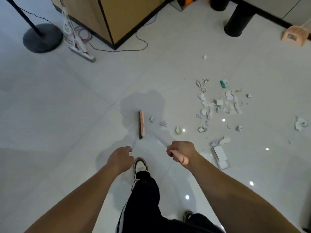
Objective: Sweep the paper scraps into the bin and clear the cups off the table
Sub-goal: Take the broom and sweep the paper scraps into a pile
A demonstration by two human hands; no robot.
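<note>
1. You had the broom (141, 124) in your right hand (180, 151), fingers curled round the peach grip at the top of its pale handle; the head stood on the floor tiles (67, 101) ahead of your forward shoe (140, 166).
2. Your left hand (120, 158) hung apart from the other, near the handle but holding nothing, fingers loosely curled.
3. The broom looked light and stiff, a thin shaft with a narrow peach head and a dark bristle strip. One hand at the very top probably gave you little leverage; a second hold lower on the shaft would likely have steadied each stroke.
4. The paper scraps (218, 103) lay to the right of the head: a dense patch of crumpled white, pale green and bluish bits, with strays closer in, the nearest just beside the bristles.
5. Those scraps seemed featherweight and soft, so they would likely skid on glossy tile and scatter under a hard sweep. Short, low strokes would have suited them.
6. A flat white card (221, 158) near your right arm might have slid under the bristles rather than rolled.
7. A peach dustpan (293, 37) sat well apart at the far right. No cups or table showed in view, and I couldn't say for sure which object was the bin.
</note>
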